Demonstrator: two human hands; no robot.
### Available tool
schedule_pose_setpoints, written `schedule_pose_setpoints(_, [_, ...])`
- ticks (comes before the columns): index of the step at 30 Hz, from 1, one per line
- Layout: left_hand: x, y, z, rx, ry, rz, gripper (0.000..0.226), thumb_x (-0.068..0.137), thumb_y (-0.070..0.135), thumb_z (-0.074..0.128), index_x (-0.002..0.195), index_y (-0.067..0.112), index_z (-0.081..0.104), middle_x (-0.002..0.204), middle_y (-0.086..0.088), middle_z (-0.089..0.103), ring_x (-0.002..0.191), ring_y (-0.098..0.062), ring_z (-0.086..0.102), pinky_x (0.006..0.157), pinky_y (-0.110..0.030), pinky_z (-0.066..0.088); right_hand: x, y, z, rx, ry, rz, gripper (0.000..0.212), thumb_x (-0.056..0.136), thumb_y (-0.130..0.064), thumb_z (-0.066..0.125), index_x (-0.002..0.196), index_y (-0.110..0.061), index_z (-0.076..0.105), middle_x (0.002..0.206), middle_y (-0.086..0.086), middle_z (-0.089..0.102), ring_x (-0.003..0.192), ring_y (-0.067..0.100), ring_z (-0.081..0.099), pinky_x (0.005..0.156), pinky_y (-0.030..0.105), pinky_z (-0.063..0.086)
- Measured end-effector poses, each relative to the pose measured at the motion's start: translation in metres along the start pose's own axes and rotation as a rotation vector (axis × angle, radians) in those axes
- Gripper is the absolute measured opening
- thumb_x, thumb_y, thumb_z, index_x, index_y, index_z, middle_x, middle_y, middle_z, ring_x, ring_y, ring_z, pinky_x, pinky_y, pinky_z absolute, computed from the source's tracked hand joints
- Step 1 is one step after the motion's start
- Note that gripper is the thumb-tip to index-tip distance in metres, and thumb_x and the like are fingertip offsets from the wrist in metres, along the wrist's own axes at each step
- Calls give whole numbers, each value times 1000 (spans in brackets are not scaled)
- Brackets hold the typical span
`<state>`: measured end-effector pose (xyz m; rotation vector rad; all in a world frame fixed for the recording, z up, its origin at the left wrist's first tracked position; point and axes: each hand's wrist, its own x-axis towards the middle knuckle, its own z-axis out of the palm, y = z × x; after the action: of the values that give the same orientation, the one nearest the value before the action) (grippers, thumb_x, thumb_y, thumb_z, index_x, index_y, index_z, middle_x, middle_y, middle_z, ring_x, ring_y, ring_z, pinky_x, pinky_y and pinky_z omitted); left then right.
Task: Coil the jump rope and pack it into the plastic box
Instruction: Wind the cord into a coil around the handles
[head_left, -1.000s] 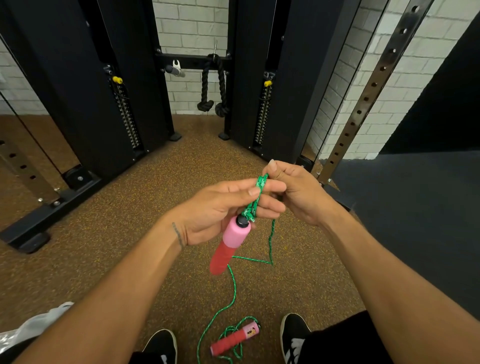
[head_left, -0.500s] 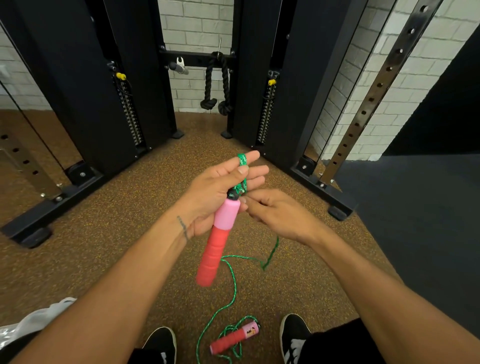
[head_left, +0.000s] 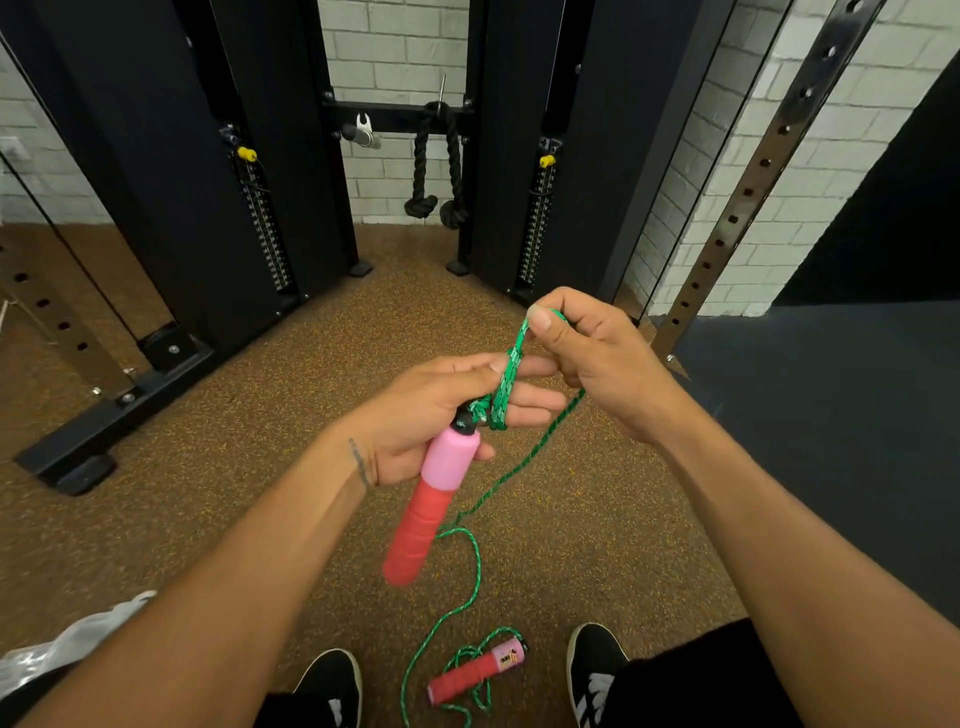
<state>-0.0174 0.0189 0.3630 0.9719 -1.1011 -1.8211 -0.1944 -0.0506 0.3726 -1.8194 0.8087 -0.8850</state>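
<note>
My left hand (head_left: 436, 410) holds a pink-and-red jump rope handle (head_left: 431, 499), which hangs down from the palm, and several turns of green rope (head_left: 504, 389) are wound round its fingers. My right hand (head_left: 592, 358) pinches the green rope just above those turns, between thumb and fingers. From there the rope runs down past the handle to the floor. The second pink-and-red handle (head_left: 475, 673) lies on the floor between my shoes with loose rope around it. No plastic box can be made out for certain.
Black cable machine columns (head_left: 156, 171) with weight stacks stand ahead, with a black rope attachment (head_left: 436, 166) hanging between them. A perforated steel upright (head_left: 753, 182) leans at the right. Something pale and crumpled, like plastic (head_left: 67, 649), lies at the lower left. Brown speckled floor meets a dark mat (head_left: 831, 441).
My right hand rose from below the left fingers to above them, carrying the rope up and over. The coil on the left fingers has grown by a turn. The left hand shifted slightly lower.
</note>
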Motion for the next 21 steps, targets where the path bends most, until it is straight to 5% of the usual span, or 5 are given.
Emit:
schedule_pose_setpoints(6, [-3,4,-1,-34,-57,39,33,100,26,47,126,24,66,117,-8,73,100,-13,71,51,-20,55,5,16,1,88,48,83,23,101,-35,53,83,-21,60,62,-13,53,48,-1,36,49,15,30])
schedule_pose_setpoints(8, [-3,4,-1,-2,-60,50,33,98,29,48,125,25,67,116,-8,73,99,-13,71,52,-20,54,5,20,2,87,23,120,25,100,-38,53,81,-23,59,66,7,44,50,5,31,50,24,21])
schedule_pose_setpoints(10, [-3,5,0,16,-56,46,34,98,30,49,125,24,67,114,-8,74,98,-13,71,52,-20,54,4,22,3,104,5,144,26,101,-38,52,82,-22,58,72,10,41,52,10,27,52,32,16])
schedule_pose_setpoints(16, [-3,4,1,95,-88,-14,36,101,30,46,129,18,64,102,-9,75,87,-11,70,51,-19,52,4,17,1,175,97,92,22,103,-33,48,89,-17,55,63,-7,39,53,8,29,49,23,25])
schedule_pose_setpoints(21, [-5,6,3,-1,-94,59,34,98,29,46,123,25,69,103,-6,75,94,-12,71,50,-20,53,1,32,11,37,-84,237,29,105,-25,46,90,-28,71,90,21,68,79,36,56,73,49,46])
